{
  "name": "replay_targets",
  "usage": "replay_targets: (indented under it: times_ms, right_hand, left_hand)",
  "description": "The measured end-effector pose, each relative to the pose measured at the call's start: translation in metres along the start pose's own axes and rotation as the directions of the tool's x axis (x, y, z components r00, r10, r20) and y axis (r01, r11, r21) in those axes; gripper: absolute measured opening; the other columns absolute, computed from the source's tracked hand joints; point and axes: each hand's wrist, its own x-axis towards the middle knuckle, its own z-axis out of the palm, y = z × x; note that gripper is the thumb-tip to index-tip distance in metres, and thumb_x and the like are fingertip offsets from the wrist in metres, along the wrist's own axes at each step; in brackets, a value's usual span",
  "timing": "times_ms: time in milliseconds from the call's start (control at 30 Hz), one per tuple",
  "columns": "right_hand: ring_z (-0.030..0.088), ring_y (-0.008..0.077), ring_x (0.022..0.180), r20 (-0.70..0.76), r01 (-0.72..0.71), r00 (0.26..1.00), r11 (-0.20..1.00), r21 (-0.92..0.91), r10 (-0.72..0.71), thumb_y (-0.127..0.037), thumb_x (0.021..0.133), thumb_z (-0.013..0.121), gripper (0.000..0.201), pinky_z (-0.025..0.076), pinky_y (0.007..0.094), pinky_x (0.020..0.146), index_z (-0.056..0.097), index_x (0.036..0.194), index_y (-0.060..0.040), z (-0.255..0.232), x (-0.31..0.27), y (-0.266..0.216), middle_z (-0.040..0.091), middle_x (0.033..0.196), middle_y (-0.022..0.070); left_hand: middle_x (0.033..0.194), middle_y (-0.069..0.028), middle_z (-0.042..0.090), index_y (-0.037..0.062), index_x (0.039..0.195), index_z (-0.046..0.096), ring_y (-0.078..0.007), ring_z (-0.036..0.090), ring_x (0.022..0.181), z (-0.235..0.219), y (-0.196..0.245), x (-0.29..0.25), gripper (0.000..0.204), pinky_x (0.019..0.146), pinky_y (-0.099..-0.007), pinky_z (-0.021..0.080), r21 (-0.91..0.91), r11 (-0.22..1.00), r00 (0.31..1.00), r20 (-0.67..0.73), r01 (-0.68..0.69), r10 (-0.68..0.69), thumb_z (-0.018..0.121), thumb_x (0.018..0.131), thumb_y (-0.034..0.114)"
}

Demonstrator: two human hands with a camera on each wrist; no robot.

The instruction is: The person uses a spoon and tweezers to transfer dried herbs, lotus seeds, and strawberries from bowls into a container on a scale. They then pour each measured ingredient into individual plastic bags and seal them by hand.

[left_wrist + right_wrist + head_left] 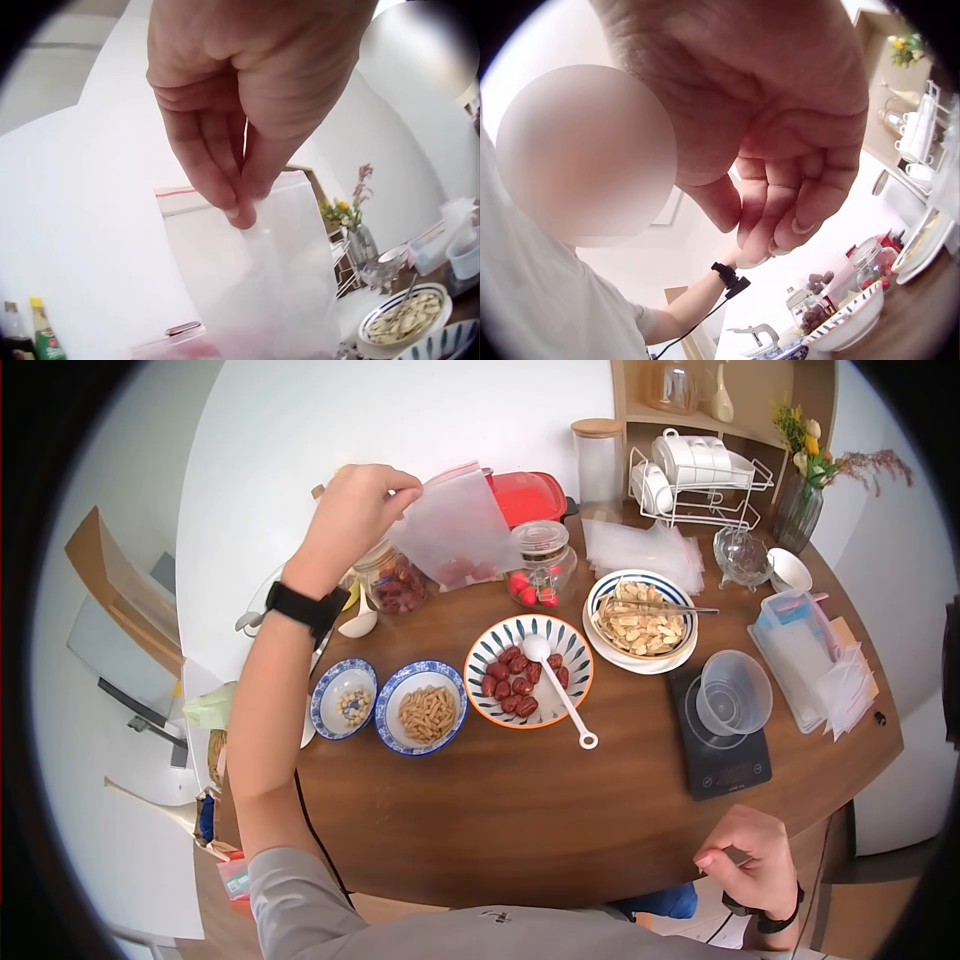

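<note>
My left hand (350,510) is raised over the back left of the table. Its thumb and fingertips pinch the top of a clear zip-lock bag (455,525), which hangs down with a red line along its opening (184,192). Dark reddish shapes show at the bag's lower end in the head view. Beside the bag stand a glass jar of dried red dates (400,585) and a clip-lid jar with red-wrapped pieces (540,575). My right hand (750,855) hovers at the front right edge, fingers loosely curled, holding nothing. Closest to it is a black kitchen scale (715,765) bearing a plastic tub (735,695).
Mid-table is a bowl of red dates (497,710) with a white spoon (560,695). Two blue-rimmed bowls (378,735) stand left of it, a bowl of pale slices (640,622) right. Behind are flat plastic bags (645,550), a cup rack (700,475) and a vase (800,510).
</note>
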Motion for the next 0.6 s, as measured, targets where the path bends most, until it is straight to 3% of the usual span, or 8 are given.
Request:
replay_targets:
  times_ms: [100,167,367,467,500,600]
  right_hand:
    - [0.058,0.0213,0.061,-0.002,-0.004,1.000,1.000,-0.016,0.004,-0.007,0.077,0.075,0.010,0.045,0.0310,0.055,0.067,0.072,-0.0044,0.000,-0.002,0.002,0.065,0.068,0.0039]
    - [0.058,0.0212,0.061,0.002,-0.030,1.000,0.999,-0.020,0.030,-0.007,0.077,0.075,0.009,0.045,0.0309,0.055,0.067,0.072,-0.0044,-0.002,-0.004,0.002,0.065,0.068,0.0044]
    - [0.059,0.0211,0.063,0.022,-0.114,0.993,0.993,-0.018,0.114,-0.006,0.078,0.074,0.008,0.046,0.0310,0.055,0.067,0.074,-0.0037,-0.003,-0.006,0.001,0.065,0.068,0.0059]
    - [0.060,0.0192,0.063,0.027,-0.108,0.994,0.994,-0.018,0.108,-0.007,0.079,0.072,0.008,0.045,0.0294,0.057,0.067,0.074,-0.0043,-0.002,-0.006,0.003,0.065,0.068,0.0050]
    - [0.060,0.0172,0.063,0.026,-0.106,0.994,0.994,-0.012,0.106,-0.009,0.081,0.071,0.009,0.044,0.0279,0.058,0.067,0.074,-0.0052,-0.002,-0.007,0.004,0.066,0.068,0.0039]
    - [0.060,0.0172,0.063,0.022,-0.149,0.988,0.988,-0.031,0.150,-0.009,0.081,0.071,0.008,0.044,0.0278,0.059,0.068,0.074,-0.0053,0.000,-0.007,-0.002,0.066,0.068,0.0037]
  left_hand:
    - [0.078,-0.0139,0.069,-0.0032,0.091,0.071,-0.0207,0.067,0.065,0.024,-0.027,0.011,0.014,0.061,-0.0309,0.051,0.079,0.997,1.000,-0.021,-0.019,0.021,0.065,0.085,0.008]
    - [0.079,-0.0190,0.068,0.0005,0.084,0.072,-0.0337,0.066,0.074,0.037,-0.039,0.014,0.013,0.071,-0.0397,0.052,0.128,0.992,1.000,-0.001,0.002,-0.002,0.063,0.082,0.010]
    - [0.087,-0.0198,0.068,0.0055,0.087,0.074,-0.0347,0.066,0.086,0.096,-0.087,0.027,0.013,0.080,-0.0429,0.053,0.237,0.971,0.994,0.097,0.028,-0.052,0.064,0.080,0.010]
    - [0.084,-0.0183,0.068,0.0018,0.084,0.072,-0.0359,0.066,0.080,0.117,-0.095,0.030,0.011,0.075,-0.0422,0.052,0.230,0.973,0.995,0.090,0.031,-0.053,0.064,0.079,0.009]
    - [0.087,-0.0192,0.068,0.0028,0.085,0.072,-0.0363,0.066,0.083,0.118,-0.089,0.032,0.011,0.077,-0.0428,0.053,0.217,0.971,0.985,0.116,0.100,-0.127,0.064,0.079,0.009]
    - [0.089,-0.0205,0.068,0.0070,0.085,0.073,-0.0368,0.066,0.087,0.133,-0.102,0.039,0.013,0.080,-0.0449,0.054,0.190,0.976,0.988,0.088,0.110,-0.128,0.063,0.079,0.010]
